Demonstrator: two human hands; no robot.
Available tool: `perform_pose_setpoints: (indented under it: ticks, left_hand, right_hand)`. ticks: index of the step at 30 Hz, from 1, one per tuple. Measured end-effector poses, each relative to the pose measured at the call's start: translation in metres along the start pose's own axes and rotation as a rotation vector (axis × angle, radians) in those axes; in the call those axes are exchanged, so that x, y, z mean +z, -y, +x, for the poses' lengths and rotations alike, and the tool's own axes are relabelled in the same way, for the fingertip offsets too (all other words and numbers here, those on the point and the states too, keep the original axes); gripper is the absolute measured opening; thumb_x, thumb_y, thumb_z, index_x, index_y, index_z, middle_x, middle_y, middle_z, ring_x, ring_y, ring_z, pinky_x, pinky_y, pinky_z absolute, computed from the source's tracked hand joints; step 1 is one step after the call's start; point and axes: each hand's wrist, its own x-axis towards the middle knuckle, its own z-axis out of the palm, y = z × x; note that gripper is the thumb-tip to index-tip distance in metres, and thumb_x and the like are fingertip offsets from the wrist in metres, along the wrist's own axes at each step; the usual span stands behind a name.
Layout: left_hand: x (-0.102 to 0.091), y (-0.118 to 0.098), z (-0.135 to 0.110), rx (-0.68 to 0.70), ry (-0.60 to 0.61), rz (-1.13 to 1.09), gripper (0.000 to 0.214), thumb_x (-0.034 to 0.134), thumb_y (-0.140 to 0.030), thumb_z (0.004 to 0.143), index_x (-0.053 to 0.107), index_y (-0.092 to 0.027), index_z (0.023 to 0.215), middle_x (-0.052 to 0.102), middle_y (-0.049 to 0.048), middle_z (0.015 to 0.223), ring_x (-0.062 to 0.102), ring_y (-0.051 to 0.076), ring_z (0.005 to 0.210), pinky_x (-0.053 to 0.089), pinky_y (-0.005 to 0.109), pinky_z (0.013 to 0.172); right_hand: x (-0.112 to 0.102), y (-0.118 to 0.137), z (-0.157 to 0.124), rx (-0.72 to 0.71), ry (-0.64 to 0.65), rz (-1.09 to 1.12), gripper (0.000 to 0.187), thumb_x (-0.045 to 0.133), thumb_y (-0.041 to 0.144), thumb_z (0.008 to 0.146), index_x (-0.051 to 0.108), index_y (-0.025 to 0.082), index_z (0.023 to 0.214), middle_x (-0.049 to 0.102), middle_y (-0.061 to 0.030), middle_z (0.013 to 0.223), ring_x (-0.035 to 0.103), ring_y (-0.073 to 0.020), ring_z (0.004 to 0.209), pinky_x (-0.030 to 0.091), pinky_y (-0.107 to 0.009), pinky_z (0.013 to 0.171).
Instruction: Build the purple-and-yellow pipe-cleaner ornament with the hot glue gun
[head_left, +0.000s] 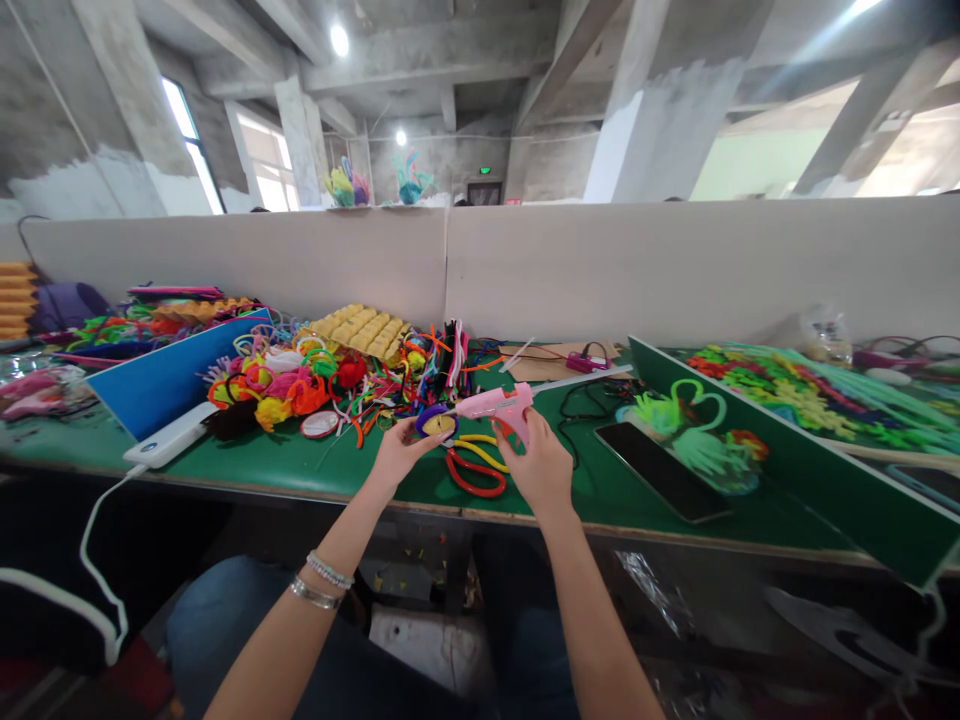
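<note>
Near the front edge of the green worktop [300, 465], a pink glue gun [499, 403] is gripped in the right hand [541, 465], fingers closed round its handle, and is held just above the surface. Its nozzle is pointed left at a small purple and yellow ring [436, 422], which is pinched between the fingertips of the left hand [397, 450]; nozzle and ring are touching or nearly so. Below the hands, a red loop [474, 478] and a yellow loop [480, 445] are laid flat. A phone [660, 470] is set face up to the right. A pile of pipe cleaners [315, 380] is heaped towards the back edge, left of the gun.
</note>
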Motion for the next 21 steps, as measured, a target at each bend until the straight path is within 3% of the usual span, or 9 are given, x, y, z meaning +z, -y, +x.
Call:
perform_pose_setpoints:
  ticks: [6, 21]
  left_hand:
    - [0.0015, -0.0050, -0.0010, -0.080, -0.002, -0.104, 0.051, 0.082, -0.032, 0.043, 0.065, -0.012, 0.087, 0.070, 0.0054, 0.082, 0.063, 0.018, 0.080, 0.046, 0.034, 0.083]
    - [0.0004, -0.0097, -0.0017, -0.106, 0.005, -0.147, 0.051, 0.083, -0.028, 0.041, 0.065, -0.012, 0.086, 0.071, 0.0055, 0.083, 0.064, 0.019, 0.084, 0.046, 0.035, 0.085]
  right_hand:
    - [-0.0008, 0.0009, 0.0002, 0.014, 0.020, 0.032, 0.037, 0.042, 0.044, 0.086, 0.055, 0.013, 0.102, 0.066, -0.0123, 0.092, 0.063, -0.0199, 0.075, 0.043, -0.025, 0.055]
    - [0.0008, -0.0033, -0.0019, 0.031, 0.017, 0.062, 0.031, 0.045, 0.034, 0.083, 0.052, 0.013, 0.105, 0.067, -0.0117, 0.092, 0.064, -0.0211, 0.077, 0.045, -0.026, 0.056]
